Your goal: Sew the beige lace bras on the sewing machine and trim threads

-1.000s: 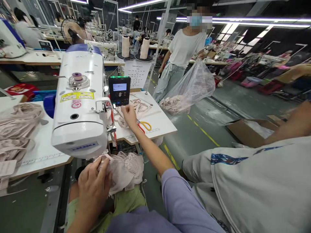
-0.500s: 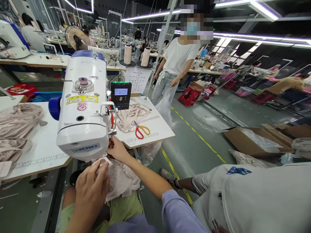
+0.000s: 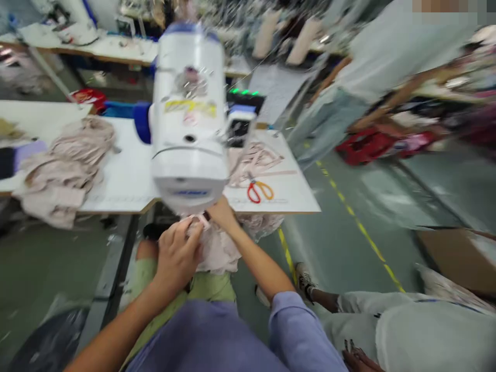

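Observation:
A pale pink lace garment (image 3: 219, 252) hangs over the front of the white sewing machine (image 3: 189, 155), just below its head. My left hand (image 3: 179, 253) is closed on the garment's near edge, fingers bent over the top. Close by on the right, my right hand (image 3: 222, 214) reaches in beside the needle area. Its fingertips are hidden by the machine head and blur, so what they hold cannot be seen. Scissors with one red and one orange handle (image 3: 260, 191) lie on the table to the right of the machine.
Pale pink fabric (image 3: 73, 160) is heaped on the white table (image 3: 124, 170) at left, partly over its edge. Pink straps (image 3: 256, 160) lie near the scissors. One person (image 3: 360, 88) stands beyond the table; another person's leg (image 3: 360, 310) is close at right. A cardboard box (image 3: 457, 258) sits on the floor.
The view has swung left and down, with blur, so the machine and table appear farther right. Both hands stay at the garment under the machine head. More piled fabric shows at left.

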Demonstrator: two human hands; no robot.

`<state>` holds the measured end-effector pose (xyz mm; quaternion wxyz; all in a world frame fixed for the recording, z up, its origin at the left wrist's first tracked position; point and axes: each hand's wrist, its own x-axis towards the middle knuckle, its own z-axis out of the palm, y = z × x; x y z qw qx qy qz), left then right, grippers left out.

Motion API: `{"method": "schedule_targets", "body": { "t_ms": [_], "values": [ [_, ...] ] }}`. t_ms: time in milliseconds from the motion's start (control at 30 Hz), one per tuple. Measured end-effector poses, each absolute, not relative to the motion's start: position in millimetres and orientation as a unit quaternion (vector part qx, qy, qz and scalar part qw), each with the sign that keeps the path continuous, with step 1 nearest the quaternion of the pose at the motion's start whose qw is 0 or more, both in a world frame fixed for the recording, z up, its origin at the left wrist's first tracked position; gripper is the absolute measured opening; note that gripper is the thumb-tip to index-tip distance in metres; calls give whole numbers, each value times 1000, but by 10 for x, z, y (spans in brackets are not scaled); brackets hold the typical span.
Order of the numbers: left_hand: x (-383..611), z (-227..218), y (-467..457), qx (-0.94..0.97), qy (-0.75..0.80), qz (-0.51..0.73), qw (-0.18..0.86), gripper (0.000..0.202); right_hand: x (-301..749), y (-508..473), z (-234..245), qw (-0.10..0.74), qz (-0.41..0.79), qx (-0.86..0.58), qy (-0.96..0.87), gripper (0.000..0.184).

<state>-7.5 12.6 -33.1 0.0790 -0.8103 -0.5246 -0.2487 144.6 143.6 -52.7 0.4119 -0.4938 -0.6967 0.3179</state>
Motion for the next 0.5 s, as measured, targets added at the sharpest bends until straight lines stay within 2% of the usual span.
{"method": "schedule_targets", "body": {
  "t_ms": [200,500],
  "values": [
    [-45,-327,79,-803,-556,-212,36,42,1467,1466,-735,437,337,-473,-686,21],
    [-2,-338,88,-800,-557,-219,45,42,1487,1459,-632,430,304,-469,-709,20]
  ]
}}
